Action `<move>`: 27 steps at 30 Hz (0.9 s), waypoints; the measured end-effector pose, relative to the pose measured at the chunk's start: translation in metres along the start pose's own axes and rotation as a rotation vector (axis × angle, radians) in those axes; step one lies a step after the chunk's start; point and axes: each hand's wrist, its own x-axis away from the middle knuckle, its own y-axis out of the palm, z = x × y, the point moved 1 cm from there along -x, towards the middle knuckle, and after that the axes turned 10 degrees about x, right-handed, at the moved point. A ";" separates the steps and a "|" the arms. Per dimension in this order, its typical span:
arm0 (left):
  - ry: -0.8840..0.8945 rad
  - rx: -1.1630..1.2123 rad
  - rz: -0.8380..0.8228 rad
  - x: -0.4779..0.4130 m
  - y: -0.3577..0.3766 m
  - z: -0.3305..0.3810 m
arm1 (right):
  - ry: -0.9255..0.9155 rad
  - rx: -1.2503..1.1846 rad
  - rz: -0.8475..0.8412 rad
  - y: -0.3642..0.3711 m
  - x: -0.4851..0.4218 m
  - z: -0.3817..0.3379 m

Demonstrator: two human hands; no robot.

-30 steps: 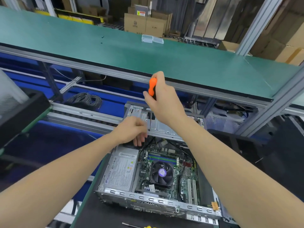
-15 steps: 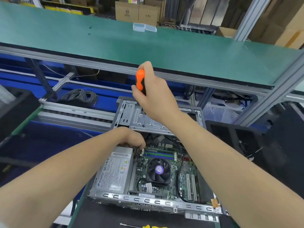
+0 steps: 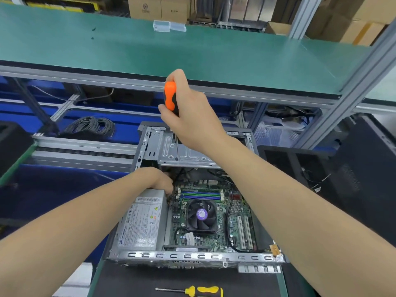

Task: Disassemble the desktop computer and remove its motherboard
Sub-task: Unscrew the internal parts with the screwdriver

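Note:
An open desktop case (image 3: 192,257) lies on the bench. Inside it sits the green motherboard (image 3: 214,232) with a black CPU fan (image 3: 201,215). A silver power supply (image 3: 143,224) fills the case's left side. My right hand (image 3: 188,116) grips an orange-and-black screwdriver (image 3: 170,96) held upright, its tip on the metal drive cage (image 3: 186,153) at the far end. My left hand (image 3: 160,179) reaches down into the gap behind the power supply. Its fingers are hidden among the cables there.
A yellow-handled screwdriver (image 3: 201,291) lies on the black mat in front of the case. A green shelf (image 3: 192,52) overhangs the bench, carrying a clear plastic box (image 3: 169,25). A coil of grey cable (image 3: 90,125) lies at the left, a black case (image 3: 342,168) at the right.
My left hand has dropped from the drive cage's edge into the case beside the power supply. My right hand keeps the screwdriver upright on the cage. The camera has tilted down.

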 end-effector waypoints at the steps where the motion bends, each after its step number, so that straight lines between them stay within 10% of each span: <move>1: -0.016 0.024 0.014 0.000 0.000 0.000 | 0.002 0.001 0.001 0.001 0.000 0.001; 27: -0.030 0.084 0.034 0.009 0.003 0.001 | 0.112 -0.059 -0.005 0.016 0.000 0.015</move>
